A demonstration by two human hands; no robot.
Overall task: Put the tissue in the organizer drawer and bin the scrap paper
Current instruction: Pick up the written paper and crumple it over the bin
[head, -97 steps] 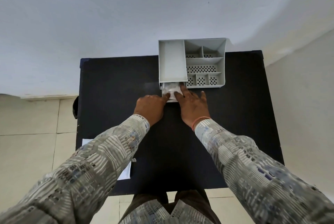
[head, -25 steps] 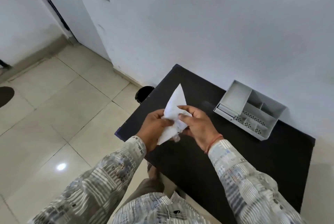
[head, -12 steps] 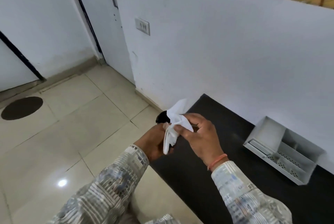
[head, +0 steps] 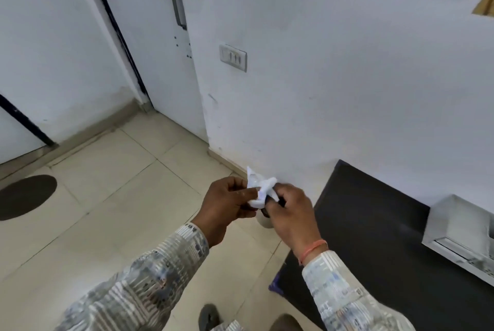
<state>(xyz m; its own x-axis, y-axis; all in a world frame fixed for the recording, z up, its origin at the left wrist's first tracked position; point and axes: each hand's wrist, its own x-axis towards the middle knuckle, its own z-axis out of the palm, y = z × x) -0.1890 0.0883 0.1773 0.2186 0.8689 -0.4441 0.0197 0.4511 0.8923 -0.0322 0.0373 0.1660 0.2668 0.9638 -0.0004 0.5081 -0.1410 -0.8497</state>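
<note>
While both of my hands meet in front of me above the tiled floor [head: 112, 197], I have the scrap paper [head: 260, 189] crumpled between them: my left hand [head: 227, 203] pinches its lower left part with curled fingers, and my right hand [head: 290, 210] closes its fingertips on the right side, an orange thread band [head: 312, 250] at that wrist. One white corner of the paper sticks up above my knuckles. Just under my right hand I make out a dark rim and a pale wall (the bin [head: 264, 219], I think, though my hands hide most of it), standing on the floor at the left end of the black table [head: 374, 237]. On that table, far to my right and against the white wall [head: 334, 90], sits the grey organizer [head: 459, 234], cut off by the frame edge; its drawer [head: 454, 246] front shows as a pale strip along the near side. I cannot see the tissue from this angle
</note>
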